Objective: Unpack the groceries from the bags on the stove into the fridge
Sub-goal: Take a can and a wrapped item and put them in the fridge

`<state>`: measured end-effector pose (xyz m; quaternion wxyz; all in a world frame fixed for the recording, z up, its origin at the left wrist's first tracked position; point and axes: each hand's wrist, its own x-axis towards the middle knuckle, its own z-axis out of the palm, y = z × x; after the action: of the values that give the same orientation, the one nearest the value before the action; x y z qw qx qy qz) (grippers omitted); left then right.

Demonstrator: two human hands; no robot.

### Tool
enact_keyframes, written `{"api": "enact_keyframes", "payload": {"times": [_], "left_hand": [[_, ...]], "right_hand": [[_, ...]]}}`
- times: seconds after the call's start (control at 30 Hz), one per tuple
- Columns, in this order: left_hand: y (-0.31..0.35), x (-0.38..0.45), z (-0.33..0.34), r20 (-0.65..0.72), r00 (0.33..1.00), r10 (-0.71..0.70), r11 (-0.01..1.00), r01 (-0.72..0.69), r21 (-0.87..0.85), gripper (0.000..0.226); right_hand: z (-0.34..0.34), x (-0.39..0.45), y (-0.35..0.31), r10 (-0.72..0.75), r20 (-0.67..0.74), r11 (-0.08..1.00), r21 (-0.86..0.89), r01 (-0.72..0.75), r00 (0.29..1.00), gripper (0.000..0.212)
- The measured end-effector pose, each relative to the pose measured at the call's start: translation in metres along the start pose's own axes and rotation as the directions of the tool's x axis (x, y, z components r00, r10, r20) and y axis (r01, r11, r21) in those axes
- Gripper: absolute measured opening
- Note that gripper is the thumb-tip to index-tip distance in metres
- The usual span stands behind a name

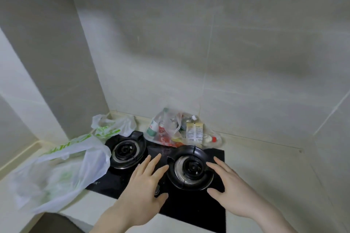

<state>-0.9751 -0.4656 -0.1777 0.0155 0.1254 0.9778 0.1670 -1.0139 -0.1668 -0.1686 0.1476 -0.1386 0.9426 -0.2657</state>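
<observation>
Both hands were empty with straight, spread fingers, the left hand (pixel 146 179) and the right hand (pixel 230 185) held above the black stove (pixel 191 212), on either side of the right one of its two burners. Three bags were there: a clear bag (pixel 171 131) full of bottles and packets behind that burner, and two white bags (pixel 62 168) at the left. I think the clear bag was loosely packed, so a lift by one handle could spill the bottles.

black stove (pixel 191 212), clear bag (pixel 170 134), white bags (pixel 62 172)
</observation>
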Motion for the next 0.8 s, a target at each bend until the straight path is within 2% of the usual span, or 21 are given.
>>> {"api": "enact_keyframes", "payload": {"times": [0.3,0.43,0.57,0.67,0.8], "left_hand": [[-0.043,0.102,-0.016,0.164,0.974,0.153,0.988,-0.155,-0.001,0.078],[-0.050,0.157,-0.017,0.207,0.938,0.278,0.957,-0.289,0.025,0.075],[-0.042,0.227,-0.010,0.294,0.893,0.340,0.919,-0.382,0.098,0.072],[-0.038,0.280,0.004,0.373,0.868,0.328,0.877,-0.427,0.221,0.071],[-0.056,0.333,0.036,0.480,0.851,0.213,0.832,-0.415,0.367,0.069]], "right_hand": [[0.005,0.084,-0.008,0.129,-0.087,0.992,0.011,-0.128,0.988,0.076],[0.010,0.116,-0.014,0.200,-0.123,0.980,0.026,-0.198,0.972,0.074],[0.015,0.136,-0.014,0.261,-0.152,0.965,0.044,-0.257,0.953,0.072],[0.016,0.147,-0.013,0.294,-0.158,0.956,0.060,-0.288,0.943,0.072],[0.013,0.158,-0.008,0.325,-0.163,0.945,0.084,-0.315,0.932,0.068]]}}
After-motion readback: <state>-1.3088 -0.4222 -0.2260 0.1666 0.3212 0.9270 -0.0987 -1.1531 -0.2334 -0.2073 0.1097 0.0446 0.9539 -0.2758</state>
